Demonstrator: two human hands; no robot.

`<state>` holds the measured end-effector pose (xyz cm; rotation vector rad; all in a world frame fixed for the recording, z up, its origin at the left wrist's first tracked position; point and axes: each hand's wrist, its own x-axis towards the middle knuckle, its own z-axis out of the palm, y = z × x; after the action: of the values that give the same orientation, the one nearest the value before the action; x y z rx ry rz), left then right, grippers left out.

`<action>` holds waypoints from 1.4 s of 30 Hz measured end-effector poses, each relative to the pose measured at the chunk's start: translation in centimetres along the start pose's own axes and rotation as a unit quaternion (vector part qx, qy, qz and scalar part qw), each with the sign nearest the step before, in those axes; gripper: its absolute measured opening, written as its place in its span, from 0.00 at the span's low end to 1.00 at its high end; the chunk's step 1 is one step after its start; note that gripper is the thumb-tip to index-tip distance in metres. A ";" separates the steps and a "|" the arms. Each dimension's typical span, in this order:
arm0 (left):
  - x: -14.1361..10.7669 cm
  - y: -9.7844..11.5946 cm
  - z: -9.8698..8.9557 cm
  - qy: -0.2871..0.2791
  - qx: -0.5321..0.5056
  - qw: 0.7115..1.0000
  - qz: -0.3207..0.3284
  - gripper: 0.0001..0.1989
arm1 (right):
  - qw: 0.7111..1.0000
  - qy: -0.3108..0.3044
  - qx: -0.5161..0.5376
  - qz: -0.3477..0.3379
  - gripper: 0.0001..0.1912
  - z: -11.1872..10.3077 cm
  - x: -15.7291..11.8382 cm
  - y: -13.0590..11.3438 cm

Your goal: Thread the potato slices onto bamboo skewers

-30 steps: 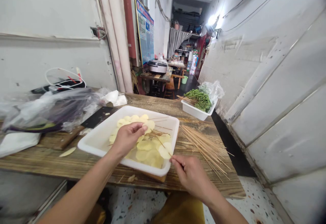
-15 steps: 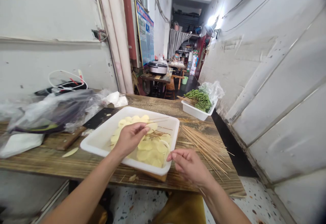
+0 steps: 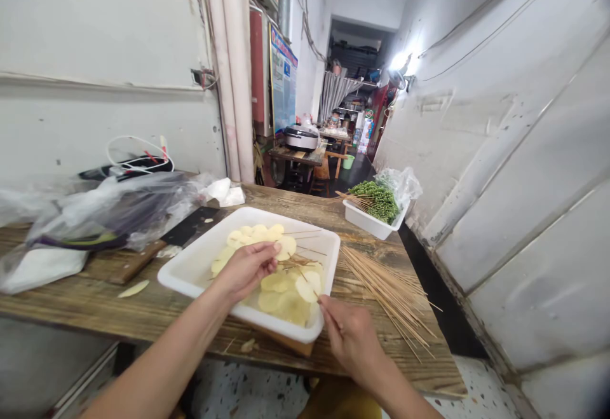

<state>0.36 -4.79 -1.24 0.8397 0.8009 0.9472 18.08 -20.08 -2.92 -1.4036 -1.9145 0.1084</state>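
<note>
A white plastic tub (image 3: 188, 277) holds thin, round, pale yellow potato slices (image 3: 274, 283) in water, some on skewers along its far side. My left hand (image 3: 250, 269) is over the middle of the tub, thumb and fingers closed at the edge of a potato slice (image 3: 286, 248). My right hand (image 3: 352, 336) is at the tub's near right corner, pinching the end of a thin bamboo skewer (image 3: 318, 295). On that skewer, just beyond the fingertips, is another potato slice (image 3: 307, 286), facing up. Several thin skewers (image 3: 305, 236) stick out to the right inside the tub.
Loose bamboo skewers (image 3: 388, 295) lie in a pile right of the tub. Behind them stands a white basket (image 3: 366, 220) of skewered green vegetables (image 3: 379, 201). A cleaver (image 3: 183, 227) with a wooden handle and plastic bags (image 3: 119, 206) lie at the left on the wooden table (image 3: 257, 193).
The slice at my right hand, seen nearly edge-on before, now faces up on the skewer. A slice now shows at my left fingertips. The whole view has shifted slightly.
</note>
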 end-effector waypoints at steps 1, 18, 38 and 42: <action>0.1 -0.1 -0.1 -0.004 -0.002 1.000 0.000 0.14 | 1.000 0.006 0.005 -0.004 0.12 0.0 0.1 0.0; -0.8 -0.8 0.3 0.121 0.228 0.929 0.265 0.09 | 0.987 -0.048 0.109 0.106 0.15 -1.1 0.9 -2.2; -0.6 0.5 -0.8 -0.037 -0.101 0.994 -0.001 0.01 | 0.992 0.076 -0.038 -0.091 0.12 -0.2 0.5 3.6; -0.7 0.7 -0.7 -0.033 -0.097 0.995 -0.003 0.02 | 0.995 0.077 -0.011 -0.057 0.12 0.3 0.8 4.6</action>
<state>-0.73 -5.04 -0.74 0.6957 0.6424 0.9690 21.44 -17.48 -4.91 -1.2746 -1.8675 -0.0749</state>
